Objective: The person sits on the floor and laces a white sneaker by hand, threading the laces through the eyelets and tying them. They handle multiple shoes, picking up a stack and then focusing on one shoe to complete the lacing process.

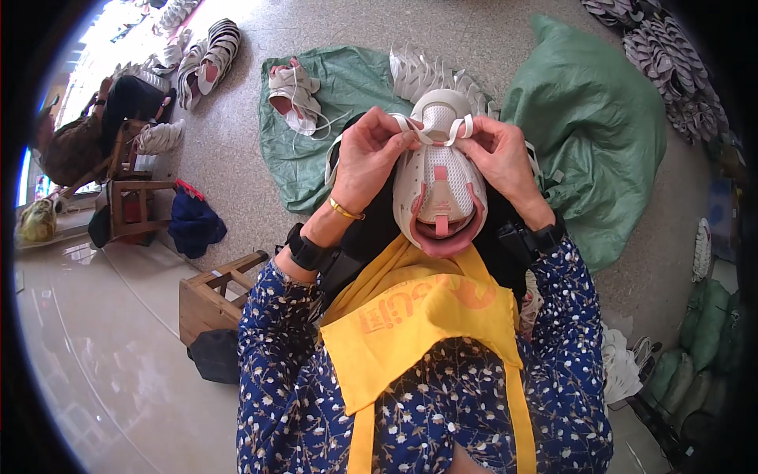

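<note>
A white sneaker upper (414, 174) with pink lining rests over my lap, its heel toward me and its toe pointing away. White shoelace (409, 123) loops stand up near its toe end. My left hand (366, 150) pinches the lace at the left side of the shoe between thumb and fingers. Opposite it, my right hand (500, 160) pinches the lace on the right. Loose lace ends hang outside both hands. A yellow apron (418, 316) covers my lap just below the heel.
Another white shoe (294, 99) with trailing laces lies on a flat green sack (347, 71). A bulging green sack (584, 142) sits at the right. Overlapping white shoe pieces (426, 75) lie beyond my hands. Wooden stools (207, 308) stand left; bundled shoe parts (671, 71) lie far right.
</note>
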A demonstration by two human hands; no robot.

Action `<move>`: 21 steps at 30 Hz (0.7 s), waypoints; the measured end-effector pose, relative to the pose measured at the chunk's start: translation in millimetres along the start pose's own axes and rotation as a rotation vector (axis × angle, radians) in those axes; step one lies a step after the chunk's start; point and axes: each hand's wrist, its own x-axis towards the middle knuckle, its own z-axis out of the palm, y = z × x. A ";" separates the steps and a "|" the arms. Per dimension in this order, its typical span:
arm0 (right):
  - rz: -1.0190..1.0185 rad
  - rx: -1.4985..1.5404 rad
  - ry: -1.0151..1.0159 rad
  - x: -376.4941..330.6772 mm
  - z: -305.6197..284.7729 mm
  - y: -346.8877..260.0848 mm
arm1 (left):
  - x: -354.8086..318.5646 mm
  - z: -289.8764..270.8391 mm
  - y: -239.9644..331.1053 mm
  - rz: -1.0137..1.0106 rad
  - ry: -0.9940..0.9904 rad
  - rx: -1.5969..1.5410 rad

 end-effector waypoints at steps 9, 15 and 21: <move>-0.014 0.018 0.024 -0.5 1.5 3.6 | 1.8 0.5 -0.3 0.031 0.108 0.550; -0.008 -0.040 0.016 -0.5 0.2 2.2 | -1.3 16.6 19.6 0.354 0.070 0.913; -0.017 -0.022 0.030 -1.2 1.7 -2.1 | 3.0 29.0 28.9 0.568 -0.039 1.089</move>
